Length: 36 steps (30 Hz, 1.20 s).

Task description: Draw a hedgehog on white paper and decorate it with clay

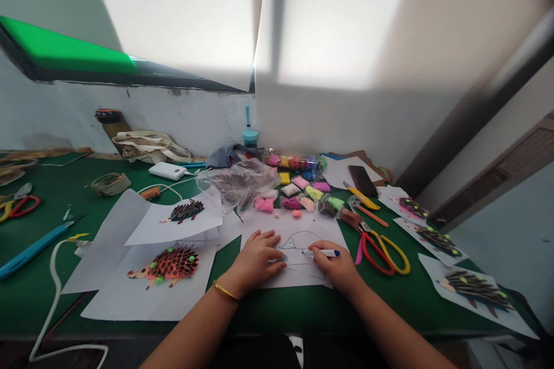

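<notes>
A white sheet of paper [268, 225] lies in front of me, bearing a blue outline of a rounded animal with a pointed snout. My left hand [261, 259] rests on its left part, fingers spread; something small and bluish shows under the fingertips, too unclear to name. A pen with a dark blue end [331, 253] is held in my right hand [335, 265], its tip on the paper just below the outline. Small pieces of pink clay [296, 214] sit at the sheet's top edge, beside several colored clay packets [290, 189].
Finished hedgehog pictures lie left [173, 268] and right [476, 288]. Red and yellow scissors [383, 251], an orange-yellow cutter [362, 196] and a phone [362, 180] lie to the right. A blue cutter [37, 248] and white cable [54, 277] are at the left.
</notes>
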{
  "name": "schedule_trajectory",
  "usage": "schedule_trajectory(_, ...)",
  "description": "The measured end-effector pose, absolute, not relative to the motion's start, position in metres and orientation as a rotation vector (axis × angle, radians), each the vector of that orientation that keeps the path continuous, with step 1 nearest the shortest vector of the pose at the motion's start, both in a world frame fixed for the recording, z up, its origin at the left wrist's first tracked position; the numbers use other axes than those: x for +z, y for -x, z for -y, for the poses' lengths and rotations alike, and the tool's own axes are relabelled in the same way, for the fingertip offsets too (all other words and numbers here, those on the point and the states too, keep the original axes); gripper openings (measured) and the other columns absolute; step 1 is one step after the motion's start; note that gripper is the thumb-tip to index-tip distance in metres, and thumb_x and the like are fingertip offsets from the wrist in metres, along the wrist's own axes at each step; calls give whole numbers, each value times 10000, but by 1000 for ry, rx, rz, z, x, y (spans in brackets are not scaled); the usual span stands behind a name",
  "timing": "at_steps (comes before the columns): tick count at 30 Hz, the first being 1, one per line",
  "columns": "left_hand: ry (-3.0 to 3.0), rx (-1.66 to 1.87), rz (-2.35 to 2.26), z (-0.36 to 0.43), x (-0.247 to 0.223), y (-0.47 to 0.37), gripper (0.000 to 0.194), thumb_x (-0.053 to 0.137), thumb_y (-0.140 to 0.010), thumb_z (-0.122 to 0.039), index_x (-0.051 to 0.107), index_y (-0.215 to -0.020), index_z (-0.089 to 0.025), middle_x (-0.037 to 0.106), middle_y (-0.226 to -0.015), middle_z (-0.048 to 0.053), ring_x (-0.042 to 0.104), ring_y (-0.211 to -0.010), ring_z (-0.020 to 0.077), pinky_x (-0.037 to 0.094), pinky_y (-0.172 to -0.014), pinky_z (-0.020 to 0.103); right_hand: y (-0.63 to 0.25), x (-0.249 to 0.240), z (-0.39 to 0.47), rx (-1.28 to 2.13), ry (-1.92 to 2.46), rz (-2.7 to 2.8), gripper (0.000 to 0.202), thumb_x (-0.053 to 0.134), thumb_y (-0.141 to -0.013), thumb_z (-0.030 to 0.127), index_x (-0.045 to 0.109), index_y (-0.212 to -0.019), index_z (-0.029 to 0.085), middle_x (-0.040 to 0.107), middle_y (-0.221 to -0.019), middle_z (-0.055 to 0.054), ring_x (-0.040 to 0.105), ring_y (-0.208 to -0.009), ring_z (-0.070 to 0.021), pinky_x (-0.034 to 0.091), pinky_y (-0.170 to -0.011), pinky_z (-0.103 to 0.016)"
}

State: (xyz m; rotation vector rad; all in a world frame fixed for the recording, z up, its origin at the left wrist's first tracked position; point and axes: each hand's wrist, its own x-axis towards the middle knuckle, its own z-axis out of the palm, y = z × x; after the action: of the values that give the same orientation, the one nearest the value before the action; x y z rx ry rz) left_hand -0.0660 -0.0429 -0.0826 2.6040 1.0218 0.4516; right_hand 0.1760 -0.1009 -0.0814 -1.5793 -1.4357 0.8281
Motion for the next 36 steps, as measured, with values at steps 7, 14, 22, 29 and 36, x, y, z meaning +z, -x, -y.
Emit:
schedule_trajectory(7, -2604, 451, -1024, 42, -85, 66, 198, 693, -831, -378, 744, -1016, -329, 584, -1364, 44, 464, -1323, 309, 274, -1122, 547, -175, -82, 101, 843, 1592, 1448, 271, 565, -792, 384, 756, -829, 196, 725, -700, -44, 653, -658, -220, 488, -601, -294)
schedule_trajectory(14, -2604, 456, -1023, 42, -85, 66, 196, 692, -832, -377, 746, -1012, -324, 582, -1365, 42, 466, -1319, 307, 273, -1121, 542, -175, -82, 101, 850, 1600, 1445, 274, 563, -791, 384, 753, -829, 190, 719, -700, -47, 647, -663, -221, 476, -592, -294)
schedule_trajectory(22, -2614, 454, -1014, 42, -83, 66, 194, 691, -834, -369, 749, -1011, -315, 590, -1352, 49, 469, -1314, 314, 277, -1124, 536, -176, -84, 101, 861, 1603, 1423, 270, 556, -805, 376, 738, -835, 180, 711, -703, -45, 628, -642, -206, 447, -560, -280)
schedule_trajectory(29, -2602, 433, -1029, 43, -82, 66, 186, 684, -840, -370, 747, -1009, -326, 581, -1366, 39, 461, -1323, 314, 272, -1122, 547, -176, -82, 101, 826, 1596, 1458, 278, 538, -816, 377, 734, -832, 181, 711, -730, -49, 635, -697, -217, 453, -607, -286)
schedule_trajectory(36, -2601, 436, -1030, 43, -82, 65, 196, 692, -832, -368, 748, -1014, -323, 583, -1363, 41, 462, -1320, 318, 270, -1122, 546, -175, -80, 101, 827, 1618, 1444, 268, 540, -798, 366, 738, -804, 185, 704, -695, -44, 631, -674, -215, 448, -595, -285)
